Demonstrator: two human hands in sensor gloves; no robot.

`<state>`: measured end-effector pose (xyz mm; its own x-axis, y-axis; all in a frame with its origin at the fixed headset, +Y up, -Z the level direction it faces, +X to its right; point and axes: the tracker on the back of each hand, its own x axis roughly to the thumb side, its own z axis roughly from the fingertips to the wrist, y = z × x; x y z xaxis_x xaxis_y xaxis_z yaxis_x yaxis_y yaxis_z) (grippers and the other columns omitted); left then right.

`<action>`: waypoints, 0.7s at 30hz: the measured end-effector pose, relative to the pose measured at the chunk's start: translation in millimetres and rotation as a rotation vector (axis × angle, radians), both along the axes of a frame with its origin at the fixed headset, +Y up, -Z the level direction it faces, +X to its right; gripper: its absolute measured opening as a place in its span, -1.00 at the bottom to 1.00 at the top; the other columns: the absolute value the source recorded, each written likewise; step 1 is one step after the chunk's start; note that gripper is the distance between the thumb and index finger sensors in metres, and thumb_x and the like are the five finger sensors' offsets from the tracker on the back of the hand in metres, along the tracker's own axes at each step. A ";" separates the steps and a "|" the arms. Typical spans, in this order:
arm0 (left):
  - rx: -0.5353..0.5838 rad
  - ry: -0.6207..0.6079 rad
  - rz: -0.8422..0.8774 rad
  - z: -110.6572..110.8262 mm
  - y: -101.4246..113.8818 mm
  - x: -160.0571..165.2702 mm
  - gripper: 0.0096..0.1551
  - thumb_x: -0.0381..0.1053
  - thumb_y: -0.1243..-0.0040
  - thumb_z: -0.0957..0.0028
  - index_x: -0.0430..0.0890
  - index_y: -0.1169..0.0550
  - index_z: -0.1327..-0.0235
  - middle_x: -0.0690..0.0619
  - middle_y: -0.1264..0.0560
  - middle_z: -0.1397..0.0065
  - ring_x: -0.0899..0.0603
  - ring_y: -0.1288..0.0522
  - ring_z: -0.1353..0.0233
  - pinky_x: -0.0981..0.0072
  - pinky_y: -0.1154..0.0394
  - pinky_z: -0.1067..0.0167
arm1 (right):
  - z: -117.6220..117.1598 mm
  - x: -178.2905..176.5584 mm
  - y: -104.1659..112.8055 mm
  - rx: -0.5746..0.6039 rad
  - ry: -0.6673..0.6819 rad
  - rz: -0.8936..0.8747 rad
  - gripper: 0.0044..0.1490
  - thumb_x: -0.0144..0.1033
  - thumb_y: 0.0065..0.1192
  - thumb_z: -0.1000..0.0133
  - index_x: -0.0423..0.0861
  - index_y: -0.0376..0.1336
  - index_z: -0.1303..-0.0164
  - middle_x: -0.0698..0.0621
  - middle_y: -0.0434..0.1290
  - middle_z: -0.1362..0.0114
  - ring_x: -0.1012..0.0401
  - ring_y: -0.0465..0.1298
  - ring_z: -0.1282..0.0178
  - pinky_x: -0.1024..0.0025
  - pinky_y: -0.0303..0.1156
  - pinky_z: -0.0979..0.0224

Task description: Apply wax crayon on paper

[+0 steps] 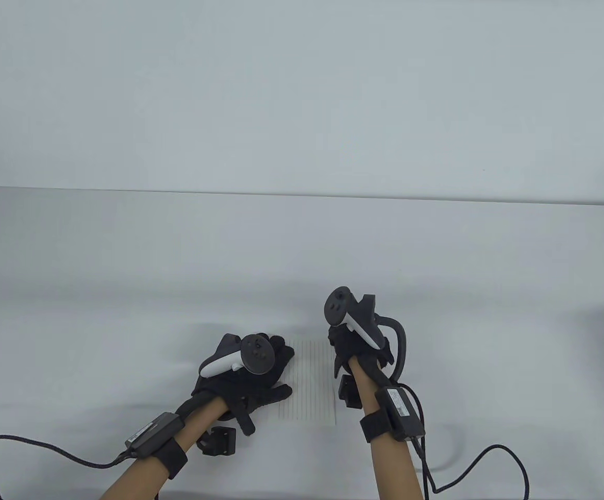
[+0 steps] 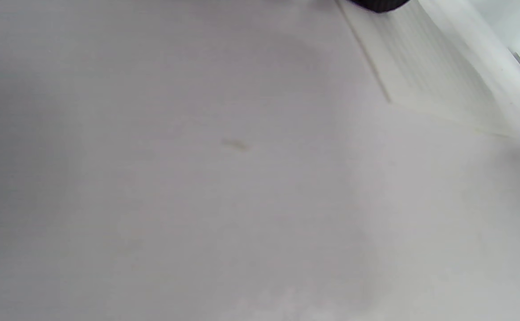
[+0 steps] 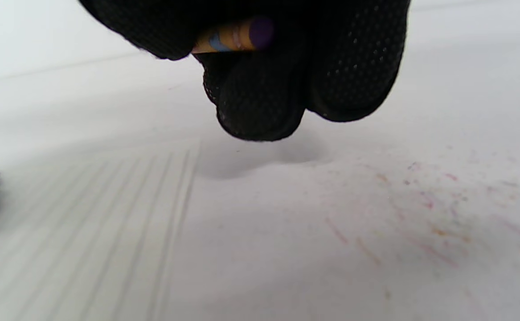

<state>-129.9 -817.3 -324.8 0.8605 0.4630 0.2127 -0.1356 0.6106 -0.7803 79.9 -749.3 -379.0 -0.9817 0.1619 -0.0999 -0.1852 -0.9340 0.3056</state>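
Two grips: right hand curled around purple crayon; left hand flat, fingers spread on lined paper

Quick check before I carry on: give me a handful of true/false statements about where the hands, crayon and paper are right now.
1. The left hand rests on the left part of the lined paper. True.
2. The right hand holds a crayon with a purple end. True.
3. The crayon lies loose on the table, away from both hands. False: it is gripped inside the right hand's fingers.
4. The paper is covered in heavy purple scribble. False: the visible part shows only its printed lines.
5. Faint coloured marks show on the table beside the paper in the right wrist view. True.
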 end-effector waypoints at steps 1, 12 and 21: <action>0.000 0.000 0.001 0.0 0.0 0.0 -0.08 0.35 0.34 -0.28 0.35 0.58 -0.42 0.39 0.76 -0.52 0.06 0.89 -0.48 -0.03 0.90 -0.21 | 2.3 -0.7 0.7 0.003 0.015 -0.015 -0.50 -0.19 0.12 -0.21 -0.11 0.18 -0.30 -0.14 0.45 -0.22 0.22 0.59 -0.01 0.19 0.52 -0.15; -0.001 0.001 0.002 0.1 -0.1 0.2 -0.08 0.35 0.34 -0.28 0.35 0.58 -0.43 0.39 0.76 -0.52 0.07 0.89 -0.48 -0.03 0.90 -0.21 | 39.2 -37.4 1.0 0.015 0.237 0.023 -0.51 -0.22 0.18 -0.20 -0.02 0.25 -0.35 -0.11 0.44 -0.25 0.25 0.55 -0.01 0.22 0.49 -0.17; -0.001 0.001 0.002 0.1 -0.1 0.2 -0.08 0.36 0.34 -0.27 0.34 0.58 -0.43 0.39 0.76 -0.52 0.07 0.89 -0.48 -0.03 0.90 -0.21 | 46.9 -60.0 -8.2 0.030 0.299 0.103 -0.51 -0.21 0.23 -0.18 -0.03 0.32 -0.32 -0.10 0.50 -0.22 0.26 0.58 0.11 0.36 0.53 0.04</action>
<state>-129.8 -817.4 -324.7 0.8598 0.4650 0.2111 -0.1379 0.6093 -0.7808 20.0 -757.5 -332.1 -0.9783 0.0584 0.1986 0.0048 -0.9526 0.3041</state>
